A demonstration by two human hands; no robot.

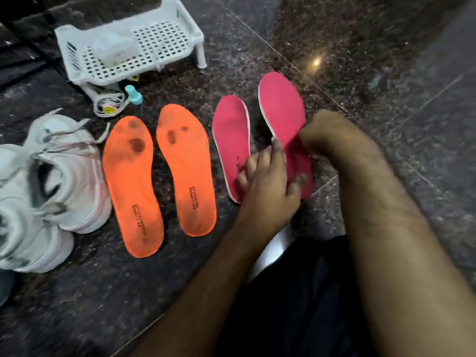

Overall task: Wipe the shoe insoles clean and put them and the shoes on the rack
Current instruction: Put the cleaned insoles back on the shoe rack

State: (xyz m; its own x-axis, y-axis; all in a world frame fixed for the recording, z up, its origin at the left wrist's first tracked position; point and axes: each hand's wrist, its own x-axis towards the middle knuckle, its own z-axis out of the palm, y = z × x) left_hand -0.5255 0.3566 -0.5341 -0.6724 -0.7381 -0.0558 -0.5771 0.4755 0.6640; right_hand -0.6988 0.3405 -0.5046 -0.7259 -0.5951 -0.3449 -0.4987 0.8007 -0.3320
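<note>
1. At the far left, a pair of white shoes [46, 181] with pink trim sits on the dark speckled stone floor [360, 47], laces loose, the nearer shoe partly cut off by the frame edge
2. Behind them, at the top left, stands a white perforated plastic rack [134, 39]; a pale boxy item lies on its shelf, too blurred to name. Just in front of the rack lie a small white shoe [109, 103] with a yellow and pink patch and a small teal-capped bottle [134, 95]
3. Next come two orange insoles [159, 176], flat on the floor side by side, toes pointing away, each with dark stains near the toe end and small print near the heel
4. Right of those, a pink insole [230, 140] with a white edge lies flat on the floor
5. The left hand [268, 181] reaches in over the heel of that flat insole, its fingers curled around the lower part of a second pink insole [282, 109], thumb on its right face
6. This second pink insole is lifted and tilted, toe end up and away
7. The right hand [324, 135] pinches the same insole at its right edge, fingers bunched closed on it
</note>
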